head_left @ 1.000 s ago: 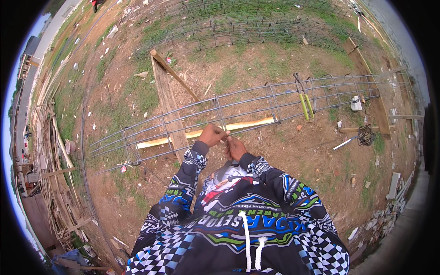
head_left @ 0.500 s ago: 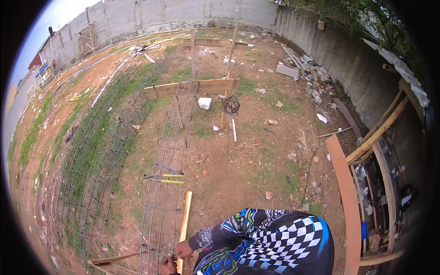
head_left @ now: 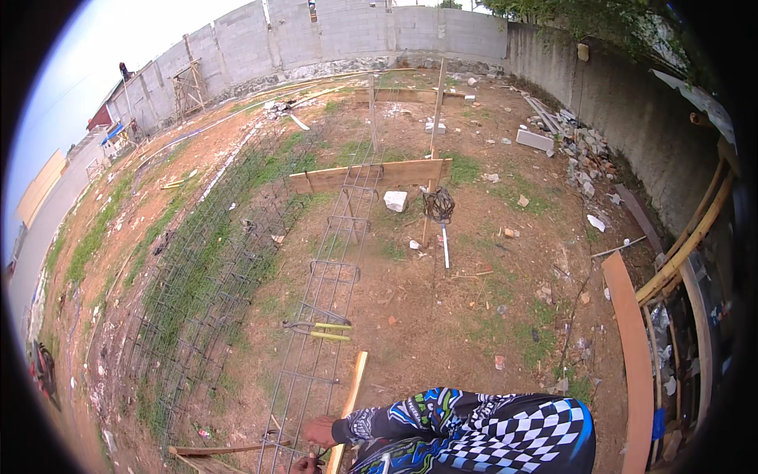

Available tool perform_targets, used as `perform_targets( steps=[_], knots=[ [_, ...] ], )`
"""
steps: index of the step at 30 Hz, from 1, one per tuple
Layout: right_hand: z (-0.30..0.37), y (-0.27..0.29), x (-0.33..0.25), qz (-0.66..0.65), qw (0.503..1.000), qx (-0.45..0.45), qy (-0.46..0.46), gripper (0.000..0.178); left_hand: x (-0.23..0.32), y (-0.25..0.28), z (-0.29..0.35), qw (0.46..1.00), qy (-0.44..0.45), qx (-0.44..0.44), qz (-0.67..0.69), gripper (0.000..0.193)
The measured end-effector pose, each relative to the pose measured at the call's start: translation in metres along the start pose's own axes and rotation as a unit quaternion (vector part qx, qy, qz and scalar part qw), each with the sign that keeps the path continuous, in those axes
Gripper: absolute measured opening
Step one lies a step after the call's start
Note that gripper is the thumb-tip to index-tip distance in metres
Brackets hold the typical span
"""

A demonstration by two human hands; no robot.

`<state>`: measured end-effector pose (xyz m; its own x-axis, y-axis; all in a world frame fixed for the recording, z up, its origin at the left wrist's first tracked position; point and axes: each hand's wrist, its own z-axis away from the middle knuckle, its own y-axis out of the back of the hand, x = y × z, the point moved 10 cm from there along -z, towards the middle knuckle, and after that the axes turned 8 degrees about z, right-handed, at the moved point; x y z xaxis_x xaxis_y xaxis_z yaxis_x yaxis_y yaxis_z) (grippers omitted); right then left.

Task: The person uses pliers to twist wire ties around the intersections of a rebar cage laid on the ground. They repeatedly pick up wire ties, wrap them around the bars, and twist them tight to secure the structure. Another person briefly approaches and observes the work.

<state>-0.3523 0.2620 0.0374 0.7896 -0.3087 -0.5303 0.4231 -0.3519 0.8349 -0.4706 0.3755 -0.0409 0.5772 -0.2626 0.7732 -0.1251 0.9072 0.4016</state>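
Observation:
A long rebar cage (head_left: 304, 379) of thin steel bars and square stirrups runs away from me. At its near end, my right hand (head_left: 320, 431) is at the cage's right side, its fingers closed and partly hidden. My left hand (head_left: 305, 464) is just below it at the lower picture edge, fingers pinched together. Something thin and dark shows between the two hands, too small to name. Farther along, yellow-handled pincers (head_left: 330, 331) lie across the cage's top bars. A light wooden batten (head_left: 353, 387) passes beside my right hand and under my patterned sleeve.
More rebar cages (head_left: 213, 300) lie on grass at left. A plank (head_left: 371, 175) on stakes crosses under the cage's far part. A bundle of dark wire (head_left: 439, 205) hangs on a stake near a white block (head_left: 395, 201). At right stand a long board (head_left: 632, 355) and wooden framing.
The view has swung left and up, so the scene sits farther right and lower. Both hands stay at the cage's near end, the left now partly cut off by the edge.

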Motion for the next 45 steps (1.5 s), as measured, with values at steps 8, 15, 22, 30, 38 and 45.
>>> perform_targets(
  steps=[8, 15, 22, 30, 38, 45],
  knots=[
    [-0.026, 0.025, -0.019, 0.091, 0.987, -0.08, -0.106, 0.025, -0.008, -0.002, 0.009, 0.976, -0.02, 0.029, 0.213, 0.035],
    [-0.021, -0.035, 0.029, 0.171, 0.945, -0.215, -0.18, 0.034, 0.025, -0.012, 0.022, 0.978, -0.025, 0.025, 0.207, 0.032],
    [-0.032, -0.003, -0.004, 0.23, 0.959, -0.113, -0.124, 0.022, 0.017, 0.001, 0.013, 0.984, -0.069, 0.013, 0.165, 0.036],
    [0.047, -0.01, -0.029, 0.058, 0.995, 0.055, 0.064, 0.02, 0.004, -0.01, -0.021, 0.995, -0.042, -0.029, 0.085, 0.039],
    [0.089, 0.005, -0.042, 0.159, 0.937, 0.272, 0.149, 0.021, 0.021, -0.032, -0.023, 0.995, -0.046, -0.075, 0.052, 0.04],
    [0.061, -0.02, -0.039, -0.046, 0.988, -0.146, -0.022, 0.021, 0.033, -0.011, 0.001, 0.995, -0.047, -0.044, 0.073, 0.041]
  ],
)
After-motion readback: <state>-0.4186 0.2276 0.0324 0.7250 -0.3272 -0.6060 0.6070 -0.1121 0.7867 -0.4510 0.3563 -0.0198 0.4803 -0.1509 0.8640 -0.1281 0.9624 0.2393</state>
